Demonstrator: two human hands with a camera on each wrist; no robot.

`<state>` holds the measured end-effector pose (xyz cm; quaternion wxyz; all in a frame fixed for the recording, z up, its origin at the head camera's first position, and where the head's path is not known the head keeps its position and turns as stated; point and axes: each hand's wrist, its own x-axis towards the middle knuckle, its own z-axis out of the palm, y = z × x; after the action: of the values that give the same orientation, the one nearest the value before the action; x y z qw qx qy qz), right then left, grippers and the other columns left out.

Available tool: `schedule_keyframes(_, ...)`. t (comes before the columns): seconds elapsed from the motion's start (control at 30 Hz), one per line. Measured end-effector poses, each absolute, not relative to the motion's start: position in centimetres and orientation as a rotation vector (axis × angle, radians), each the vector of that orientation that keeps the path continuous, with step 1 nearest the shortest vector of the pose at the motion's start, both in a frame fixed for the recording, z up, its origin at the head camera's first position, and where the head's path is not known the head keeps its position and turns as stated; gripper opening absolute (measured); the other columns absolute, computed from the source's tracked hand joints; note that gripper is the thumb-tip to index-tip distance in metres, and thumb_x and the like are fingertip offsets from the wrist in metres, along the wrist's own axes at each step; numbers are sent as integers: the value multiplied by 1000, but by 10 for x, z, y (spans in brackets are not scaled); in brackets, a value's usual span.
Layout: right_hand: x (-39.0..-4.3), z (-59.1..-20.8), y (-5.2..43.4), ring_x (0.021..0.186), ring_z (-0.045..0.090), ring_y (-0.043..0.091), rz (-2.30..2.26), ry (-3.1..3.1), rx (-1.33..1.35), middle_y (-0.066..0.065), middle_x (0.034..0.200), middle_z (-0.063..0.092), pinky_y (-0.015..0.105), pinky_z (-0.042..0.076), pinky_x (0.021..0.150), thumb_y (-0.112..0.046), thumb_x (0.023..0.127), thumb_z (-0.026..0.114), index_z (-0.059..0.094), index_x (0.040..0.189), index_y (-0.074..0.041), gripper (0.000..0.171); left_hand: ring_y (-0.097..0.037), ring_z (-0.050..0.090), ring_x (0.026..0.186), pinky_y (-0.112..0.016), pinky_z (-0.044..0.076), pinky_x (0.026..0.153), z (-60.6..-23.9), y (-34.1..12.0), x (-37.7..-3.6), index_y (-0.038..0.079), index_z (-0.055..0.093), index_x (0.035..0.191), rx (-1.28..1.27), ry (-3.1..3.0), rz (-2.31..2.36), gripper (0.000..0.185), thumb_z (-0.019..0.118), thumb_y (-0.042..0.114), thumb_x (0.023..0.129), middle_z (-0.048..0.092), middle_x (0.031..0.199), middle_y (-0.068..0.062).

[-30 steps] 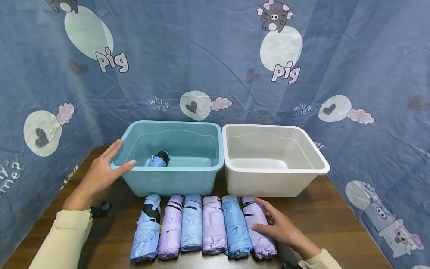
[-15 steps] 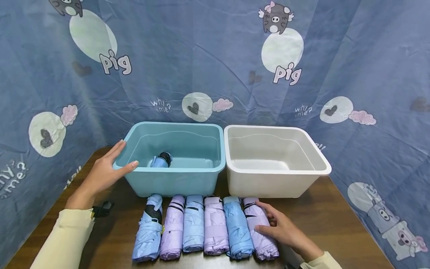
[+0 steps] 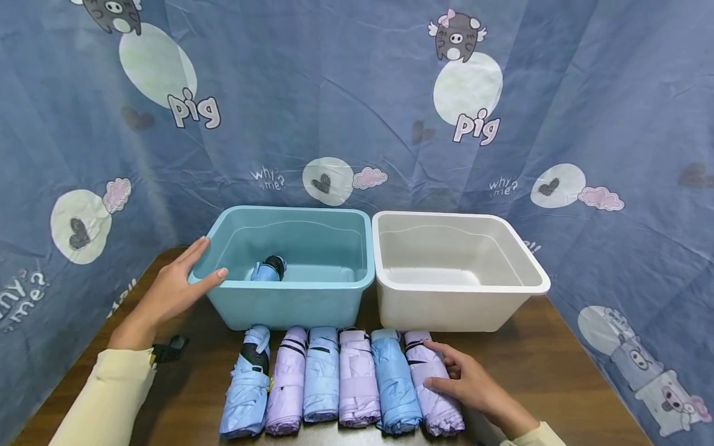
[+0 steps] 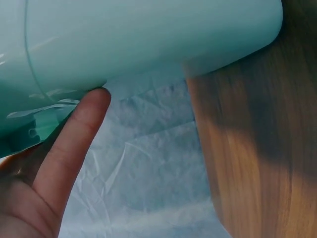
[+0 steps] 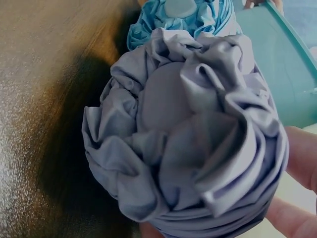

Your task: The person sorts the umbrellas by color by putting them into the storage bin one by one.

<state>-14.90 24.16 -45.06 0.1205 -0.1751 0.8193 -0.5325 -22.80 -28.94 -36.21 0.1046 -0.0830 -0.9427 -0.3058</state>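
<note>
Several folded umbrellas, light blue and purple, lie side by side on the brown table in front of two bins. My right hand grips the rightmost purple umbrella, thumb and fingers round it. The right wrist view shows that umbrella's bunched end, with fingers at its right side. My left hand rests with straight fingers on the left corner of the teal bin. In the left wrist view one finger touches the teal bin's wall. One blue umbrella lies inside the teal bin.
A white bin with nothing seen in it stands right of the teal one, touching it. A blue cartoon-pig cloth hangs behind and on both sides. A black strap sits at my left wrist.
Only the head view has shifted slightly. Both hands stay where they were.
</note>
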Motion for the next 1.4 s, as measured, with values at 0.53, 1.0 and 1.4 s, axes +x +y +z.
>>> schedule_keyframes(0.53,-146,-442,251,79,63,20,-1590,2440,-479,20,103,61,32,54,60,-12,84,74,44,141,1,66,-53,23,136,-74,23,98,-356,-276,-239,7,22,154,-219,-2731,-843,80,53,50,95,19,156,-25)
schedule_keyframes(1.0,-137,-435,249,81,65,22,-1630,2411,-449,24,109,58,34,55,63,-12,84,74,44,143,-1,67,-52,13,140,-75,19,99,-359,-279,-234,7,8,155,-222,-2787,-847,88,52,52,95,4,161,-17)
schedule_keyframes(1.4,-128,-427,251,85,65,25,-1650,2386,-481,26,117,56,33,55,67,-11,86,72,42,145,-4,66,-53,17,138,-73,21,99,-364,-280,-234,3,11,154,-258,-2745,-840,85,53,48,96,6,161,-16)
